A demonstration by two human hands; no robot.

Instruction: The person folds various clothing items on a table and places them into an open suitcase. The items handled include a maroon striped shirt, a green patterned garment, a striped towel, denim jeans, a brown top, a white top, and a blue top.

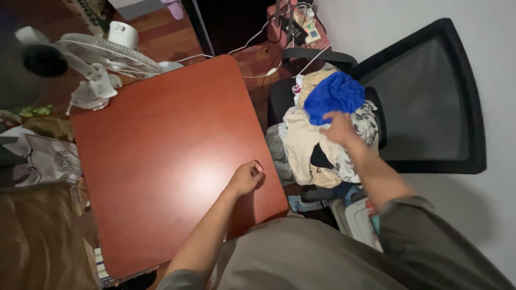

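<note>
Reddish-brown wooden table (161,161) with rounded corners and a smooth, glossy top fills the centre of the head view, with a wood floor behind it.

Right hand (338,128) rests on a heap of crumpled clothes (314,145) piled on the seat of a black mesh-backed office chair (430,102). Fingers point down into the fabric; their tips are hidden by the hand itself, so whether they are pinching cloth or only lying on it cannot be told. A bright blue, soft bunched garment (333,94) sits at the top of the heap, touching the hand on its far side. Beneath and around the hand: cream fabric and a black-and-white patterned piece, all wrinkled.

Left hand (246,177) is curled into a loose fist, knuckles resting on the table near its right edge, holding nothing visible.

Chair stands just beside the table's right edge; its base is hidden by the clothes and the person's grey-brown sleeve.

White electric fan (102,53) with a wire grille overlaps the table's far left corner. White cables (258,51) run across the floor behind. Grey printed bag (43,158) lies left of the table, partly cut off.
</note>
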